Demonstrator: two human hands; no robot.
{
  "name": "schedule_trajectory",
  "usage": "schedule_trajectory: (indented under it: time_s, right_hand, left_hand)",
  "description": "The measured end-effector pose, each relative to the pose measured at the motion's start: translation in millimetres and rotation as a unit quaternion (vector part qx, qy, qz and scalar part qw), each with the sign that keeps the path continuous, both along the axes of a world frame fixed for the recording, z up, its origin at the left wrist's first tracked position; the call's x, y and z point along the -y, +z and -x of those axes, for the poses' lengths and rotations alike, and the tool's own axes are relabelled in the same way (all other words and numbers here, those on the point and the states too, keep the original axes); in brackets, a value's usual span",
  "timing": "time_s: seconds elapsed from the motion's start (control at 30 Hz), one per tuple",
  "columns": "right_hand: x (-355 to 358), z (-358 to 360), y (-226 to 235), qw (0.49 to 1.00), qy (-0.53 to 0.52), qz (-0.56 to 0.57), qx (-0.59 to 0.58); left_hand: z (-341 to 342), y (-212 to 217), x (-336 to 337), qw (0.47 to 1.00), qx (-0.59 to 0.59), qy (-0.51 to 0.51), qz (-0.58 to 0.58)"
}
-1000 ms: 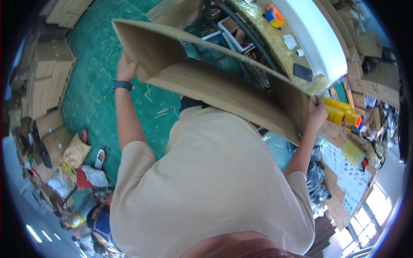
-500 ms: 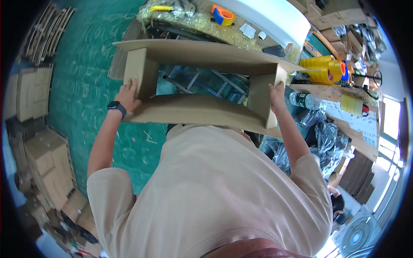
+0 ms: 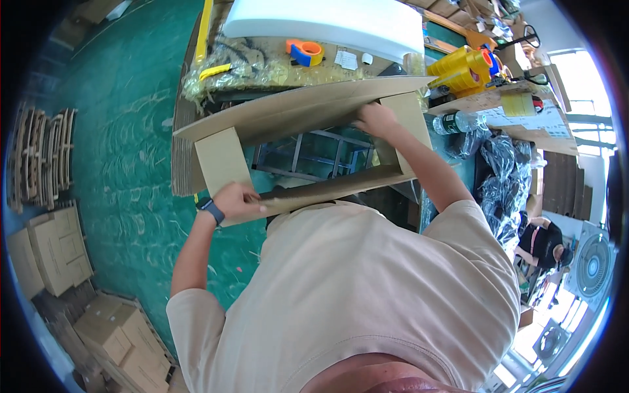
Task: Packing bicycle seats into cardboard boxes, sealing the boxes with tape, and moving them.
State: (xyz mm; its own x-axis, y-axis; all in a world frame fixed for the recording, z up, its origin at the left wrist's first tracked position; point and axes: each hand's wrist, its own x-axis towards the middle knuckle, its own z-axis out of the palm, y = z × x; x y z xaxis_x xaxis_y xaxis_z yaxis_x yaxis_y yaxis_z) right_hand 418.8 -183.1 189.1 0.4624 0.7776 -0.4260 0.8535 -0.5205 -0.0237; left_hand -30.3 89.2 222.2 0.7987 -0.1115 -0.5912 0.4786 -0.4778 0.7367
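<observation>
A large brown corrugated cardboard box [image 3: 301, 124], not yet closed, sits in the upper middle of the frame, opened into a hollow rectangular sleeve so that a dark metal frame [image 3: 314, 154] and the green floor [image 3: 124, 164] show through its middle. Its long upper flap slants from the left toward the upper right, and a square end flap hangs at the left.

The left hand [image 3: 239, 200], a dark watch on its wrist, is at the box's lower left corner, fingers curled and pinching the near edge of the cardboard. The right hand [image 3: 373, 120] reaches up into the upper right of the opening, fingers bent over the inner edge of the top panel and pressing on it.

Beyond the box, along the top of the frame, lies a cluttered workbench [image 3: 262, 62] with an orange and blue tape dispenser [image 3: 304, 52] and a white foam slab [image 3: 327, 23]. Flattened cartons [image 3: 56, 249] lie stacked at the lower left.
</observation>
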Motion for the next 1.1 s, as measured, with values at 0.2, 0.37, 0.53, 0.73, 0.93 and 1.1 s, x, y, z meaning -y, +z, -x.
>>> schedule_trajectory:
  time_s: [0.2, 0.37, 0.53, 0.73, 0.93, 1.1]
  right_hand:
    - [-105.1, 7.6, 86.9, 0.873, 0.182, -0.327, 0.314]
    - [-36.8, 22.8, 13.3, 0.975, 0.075, -0.200, 0.056]
    - [8.7, 43.3, -5.2, 0.934, 0.169, -0.300, -0.090]
    - [-152.1, -66.3, -55.6, 0.894, -0.048, -0.411, -0.170]
    - [-278.0, -164.9, -126.5, 0.964, -0.113, -0.203, -0.129]
    - [-246.8, -144.5, -86.4, 0.912, -0.090, -0.363, -0.168]
  left_hand:
    - [-37.0, -79.6, -5.0, 0.895, 0.234, 0.073, -0.372]
    - [-44.1, -85.1, 55.0, 0.827, 0.223, 0.104, -0.506]
    - [-127.5, -48.8, 74.5, 0.801, 0.298, 0.085, -0.512]
    - [-160.3, -89.1, 77.5, 0.886, 0.145, 0.113, -0.426]
    - [-195.2, -65.5, 74.6, 0.891, 0.183, 0.145, -0.390]
    - [-223.3, -46.9, 51.4, 0.911, 0.097, 0.129, -0.378]
